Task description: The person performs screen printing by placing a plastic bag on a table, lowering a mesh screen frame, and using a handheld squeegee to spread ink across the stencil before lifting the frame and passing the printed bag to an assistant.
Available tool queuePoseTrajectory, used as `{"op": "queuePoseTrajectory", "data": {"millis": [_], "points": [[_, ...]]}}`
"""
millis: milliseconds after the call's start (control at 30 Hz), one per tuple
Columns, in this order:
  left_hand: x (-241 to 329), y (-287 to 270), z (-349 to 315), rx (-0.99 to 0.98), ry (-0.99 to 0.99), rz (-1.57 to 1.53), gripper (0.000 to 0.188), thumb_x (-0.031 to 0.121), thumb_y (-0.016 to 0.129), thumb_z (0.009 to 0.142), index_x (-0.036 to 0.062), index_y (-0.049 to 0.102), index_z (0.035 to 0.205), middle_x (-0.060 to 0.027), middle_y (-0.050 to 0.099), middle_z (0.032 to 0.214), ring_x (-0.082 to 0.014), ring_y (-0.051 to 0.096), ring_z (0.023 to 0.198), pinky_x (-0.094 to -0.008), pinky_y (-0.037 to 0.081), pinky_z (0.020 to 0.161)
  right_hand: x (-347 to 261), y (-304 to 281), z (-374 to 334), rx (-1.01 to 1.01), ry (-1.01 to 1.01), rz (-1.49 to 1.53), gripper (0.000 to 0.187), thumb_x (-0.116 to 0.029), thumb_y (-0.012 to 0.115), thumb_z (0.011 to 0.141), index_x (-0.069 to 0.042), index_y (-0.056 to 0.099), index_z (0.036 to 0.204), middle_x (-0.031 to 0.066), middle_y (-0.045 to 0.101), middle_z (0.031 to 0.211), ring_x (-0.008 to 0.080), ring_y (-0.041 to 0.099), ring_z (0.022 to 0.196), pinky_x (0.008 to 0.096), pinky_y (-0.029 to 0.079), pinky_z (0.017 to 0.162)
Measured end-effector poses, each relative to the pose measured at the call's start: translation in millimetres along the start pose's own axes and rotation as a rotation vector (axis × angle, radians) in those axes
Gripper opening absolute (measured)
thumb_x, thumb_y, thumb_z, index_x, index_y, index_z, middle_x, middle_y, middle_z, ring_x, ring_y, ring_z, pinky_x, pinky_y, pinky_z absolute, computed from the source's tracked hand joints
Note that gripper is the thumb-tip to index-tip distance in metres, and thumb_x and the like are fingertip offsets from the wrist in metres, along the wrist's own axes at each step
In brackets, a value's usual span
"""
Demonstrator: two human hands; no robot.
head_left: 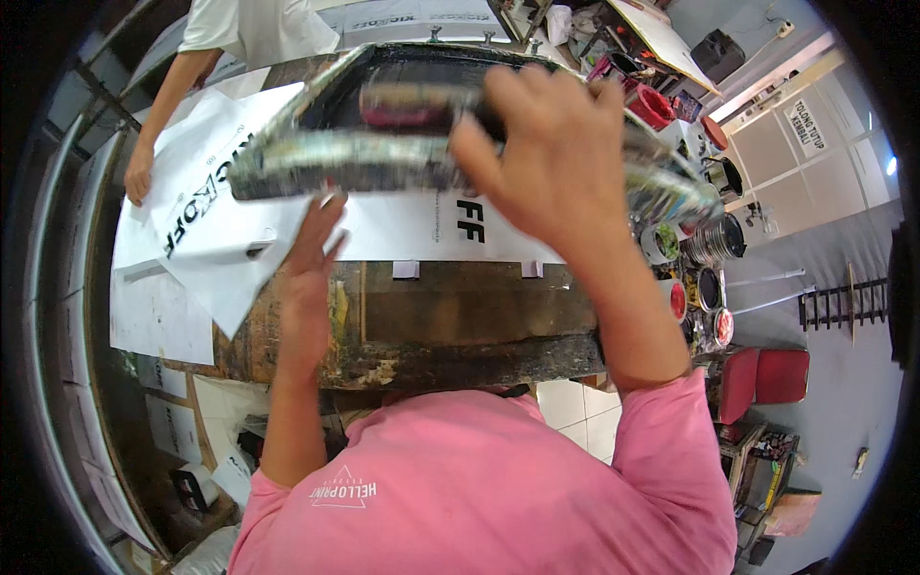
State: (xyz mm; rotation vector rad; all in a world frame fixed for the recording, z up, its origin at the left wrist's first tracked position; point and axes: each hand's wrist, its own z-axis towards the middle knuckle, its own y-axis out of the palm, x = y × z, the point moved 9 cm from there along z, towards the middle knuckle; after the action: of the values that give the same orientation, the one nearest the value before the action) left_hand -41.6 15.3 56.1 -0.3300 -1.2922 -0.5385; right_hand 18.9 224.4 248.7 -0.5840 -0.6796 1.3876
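Observation:
A screen printing frame (345, 158) with ink-stained rails stands tilted above the table, its near rail raised. Inside it lies a squeegee (407, 101) with a wooden handle. My right hand (556, 144) reaches over the near rail, its fingers and thumb closed around the squeegee's right end; motion blurs the grip. Just below the frame's left front is my left hand (311, 244), fingers apart and holding nothing; whether its fingertips touch the rail I cannot tell. A white printed sheet (206, 206) lies slanted at left, beside another person's hand (139, 177). More white printed material (402, 225) lies under the frame.
The worn wooden table (460, 316) has small white tabs (405, 270) along the material's near edge. Several ink tubs (709, 287) and cans crowd its right side. A red chair (767, 379) stands at right, a metal rack (57, 287) at left.

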Motion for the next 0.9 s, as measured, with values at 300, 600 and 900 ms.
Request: {"op": "queuePoseTrajectory", "data": {"millis": [300,600,900], "points": [[-114,27,-16,-0.11,-0.167,1.569,0.117,0.09,0.043,0.086,0.0051,0.024,0.165,-0.0291,0.014,0.17,-0.046,0.002,0.159,-0.0765,-0.011,0.116,20,-29,83,-0.006,0.079,0.079,0.048,-0.039,0.056,0.093,0.004,0.067,0.074,0.0197,0.066,0.067,0.035,0.066,0.067,0.0482,0.052,0.079],[-31,33,61,0.148,0.066,0.962,0.068,0.039,0.076,0.092,-0.0079,0.059,0.139,-0.021,0.065,0.134,-0.0348,0.059,0.125,-0.0521,0.04,0.108,24,-37,115,-0.012,0.139,0.019,0.05,-0.04,0.05,0.093,0.001,0.067,0.069,0.0176,0.062,0.063,0.0317,0.061,0.055,0.0441,0.053,0.067],[-7,-63,45,0.663,-0.036,0.389,0.039,0.009,0.073,0.098,-0.0049,0.066,0.134,-0.007,0.072,0.091,-0.0068,0.06,0.075,-0.0224,0.049,0.067,38,-24,130,-0.26,0.218,0.004,0.05,-0.039,0.048,0.098,-0.003,0.067,0.068,0.0067,0.059,0.053,0.0203,0.053,0.044,0.0385,0.05,0.048]]}}
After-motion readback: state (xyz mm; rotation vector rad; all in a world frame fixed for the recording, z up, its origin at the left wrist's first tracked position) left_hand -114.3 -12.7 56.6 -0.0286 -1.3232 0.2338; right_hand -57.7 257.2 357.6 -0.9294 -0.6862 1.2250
